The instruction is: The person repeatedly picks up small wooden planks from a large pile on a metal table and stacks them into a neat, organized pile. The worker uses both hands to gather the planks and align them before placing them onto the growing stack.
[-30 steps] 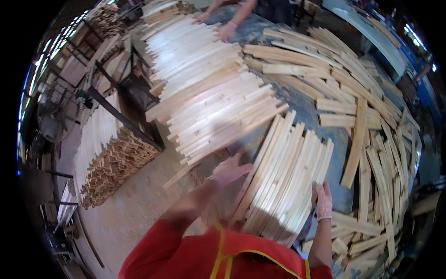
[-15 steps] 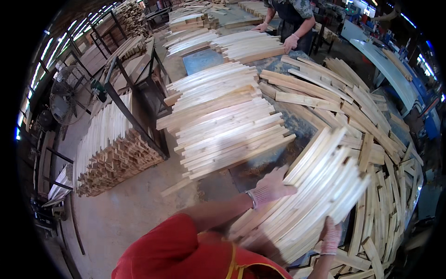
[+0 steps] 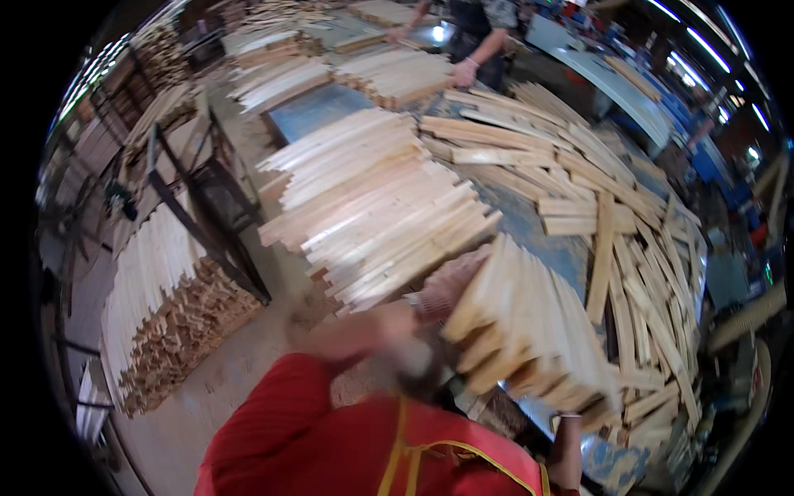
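Observation:
A row of pale wooden strips (image 3: 529, 318) is held tilted up between my hands, its cut ends toward me. My left hand (image 3: 453, 279), in a pinkish knit glove, grips the row's left side, its fingertips hidden by the wood. At the lower right edge is my right hand (image 3: 570, 418); only the wrist end shows, and the strips cover its fingers. Just beyond my left hand, a wide layer of similar strips (image 3: 385, 207) lies side by side on the table, with uneven ends.
Loose strips (image 3: 653, 306) lie jumbled on the right of the blue-grey table (image 3: 318, 112). A stack of strips (image 3: 178, 306) stands at left beside a dark metal frame (image 3: 203, 223). Across the table, a co-worker's gloved hand (image 3: 465, 73) touches another row of strips (image 3: 401, 74).
The row in my hands has swung from lying slanted to being tipped up, its near ends now showing. My left hand has shifted up and left. The whole view has turned slightly.

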Tool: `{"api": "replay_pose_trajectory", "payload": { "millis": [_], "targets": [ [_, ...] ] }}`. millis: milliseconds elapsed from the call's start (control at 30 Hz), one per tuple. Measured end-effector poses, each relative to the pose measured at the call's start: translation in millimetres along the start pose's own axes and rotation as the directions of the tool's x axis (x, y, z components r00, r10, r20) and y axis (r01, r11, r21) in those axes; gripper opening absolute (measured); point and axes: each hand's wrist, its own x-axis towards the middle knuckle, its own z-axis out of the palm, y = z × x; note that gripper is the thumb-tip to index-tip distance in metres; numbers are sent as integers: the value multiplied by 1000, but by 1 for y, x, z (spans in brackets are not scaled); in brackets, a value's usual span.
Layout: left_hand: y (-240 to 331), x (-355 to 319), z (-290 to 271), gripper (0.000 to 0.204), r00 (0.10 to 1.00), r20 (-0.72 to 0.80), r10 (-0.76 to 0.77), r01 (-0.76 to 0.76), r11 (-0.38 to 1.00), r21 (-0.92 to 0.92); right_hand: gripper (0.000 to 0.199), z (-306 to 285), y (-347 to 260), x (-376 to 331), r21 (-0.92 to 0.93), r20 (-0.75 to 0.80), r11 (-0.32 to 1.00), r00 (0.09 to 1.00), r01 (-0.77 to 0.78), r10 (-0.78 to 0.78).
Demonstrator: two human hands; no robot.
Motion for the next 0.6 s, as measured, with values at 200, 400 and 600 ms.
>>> {"api": "replay_pose_trajectory", "payload": {
  "millis": [200, 400, 600],
  "targets": [
    [-29, -61, -24, 72, 918, 357, -176, -123, 727, 675, 65, 41, 73, -21, -614, 286, 787, 947, 64, 146],
    [-42, -53, -33, 56, 736, 512, -443, -219, 559, 800, 59, 67, 52, -5, -793, 590, 275, 799, 544, 119],
    [-41, -99, -32, 46, 701, 165, -694, 636, 713, 297, 52, 44, 13, 30, -321, 473, 851, 707, -416, 525]
  ]
}}
